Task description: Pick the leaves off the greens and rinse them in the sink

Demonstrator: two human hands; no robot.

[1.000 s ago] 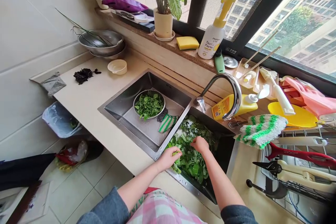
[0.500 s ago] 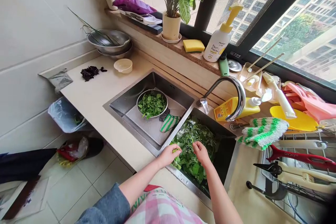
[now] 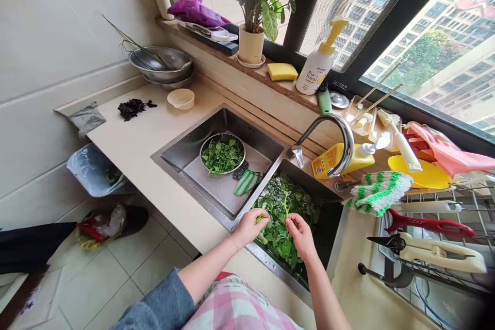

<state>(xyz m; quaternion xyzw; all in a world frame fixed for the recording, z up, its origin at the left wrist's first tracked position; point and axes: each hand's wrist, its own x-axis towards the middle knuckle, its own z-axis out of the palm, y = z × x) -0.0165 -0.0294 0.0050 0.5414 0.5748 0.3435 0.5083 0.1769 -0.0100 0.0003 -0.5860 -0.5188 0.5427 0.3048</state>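
Note:
Over the right sink basin, my right hand [image 3: 300,233] pinches a thin green stem [image 3: 286,205] that stands up from the fingertips. My left hand [image 3: 250,226] is closed around a few short green stems [image 3: 262,218], whose ends show at the fingers. Below both hands, loose leafy greens [image 3: 281,247] fill much of the right basin. In the left basin [image 3: 185,171] sits a round metal bowl [image 3: 244,153] heaped with picked green leaves [image 3: 222,156]. Beside it lie a dark scouring pad [image 3: 240,170] and a green-striped cloth [image 3: 249,182].
A curved faucet [image 3: 347,136] arches over the right basin. To its right hangs a striped towel [image 3: 381,193] by a wire rack holding pruning shears [image 3: 436,253]. Dark leaves [image 3: 133,108] and a small tub [image 3: 181,99] lie on the left counter, above a lined bin [image 3: 93,170].
My right hand has turned and lifted slightly, and an upright green stem now shows in its fingers. The left hand stays closed on its stems. The view has shifted a little.

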